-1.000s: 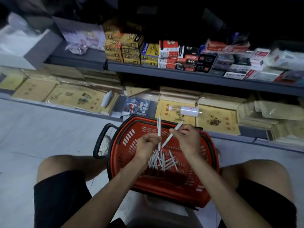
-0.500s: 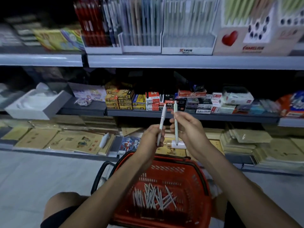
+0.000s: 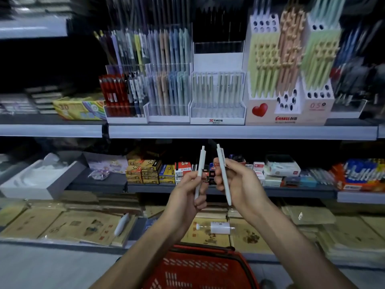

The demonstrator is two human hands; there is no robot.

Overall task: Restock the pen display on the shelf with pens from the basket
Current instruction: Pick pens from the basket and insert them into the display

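Pen display [image 3: 216,120]: a white rack with a clear front is seen on the upper shelf [image 3: 241,132], partly filled with pale pens standing upright; open slots are noted in its front rows. It is flanked on one side by a rack of pastel pens [image 3: 168,90] and on the other by a heart-printed stand [image 3: 259,113].

Two white pens are held in front of the shelf below the display, well apart from it.
- Left hand [image 3: 185,197]: fingers are curled round the lower half of one pen [image 3: 200,170], held near upright, clicker end up.
- Right hand [image 3: 239,184]: a second pen [image 3: 223,176] is pinched at mid-barrel between thumb and fingers, tilted slightly, top leaning toward the left pen. The two pens are close together but not touching.

Basket [image 3: 200,268]: the red rim and slotted wall are seen at the bottom edge, between the forearms; its contents cannot be made out.

A white bottle [image 3: 218,227] is recorded lying on its side on the paper packs of the lowest shelf. Small boxes [image 3: 143,172] are stacked on the middle shelf behind the hands.
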